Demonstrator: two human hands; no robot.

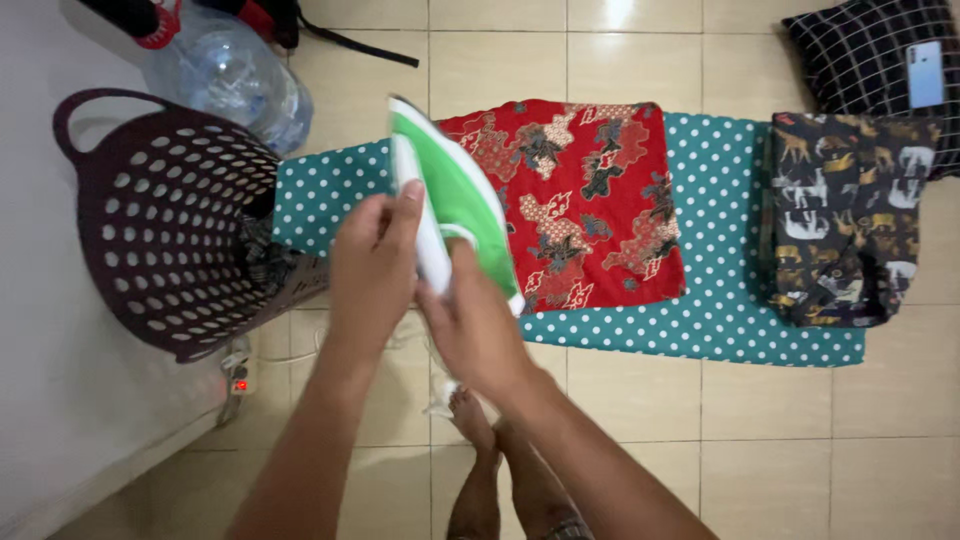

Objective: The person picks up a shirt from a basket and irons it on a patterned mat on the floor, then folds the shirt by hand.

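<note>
A green and white clothes iron [455, 200] is lifted above the left part of a teal polka-dot mat [720, 300] on the tiled floor. My left hand [372, 265] grips the iron's white side from the left, and my right hand [478, 330] holds it from below. A folded red patterned cloth [590, 200] lies flat on the mat just right of the iron. A folded dark cloth with animal prints [845, 230] rests on the mat's right end.
A dark purple perforated laundry basket [160, 220] stands at the left with cloth inside. A clear water jug [235, 75] stands behind it. A power strip with a red light [238, 380] lies below the basket. A checked cushion with a phone [925, 72] is at top right. My feet [475, 420] are below.
</note>
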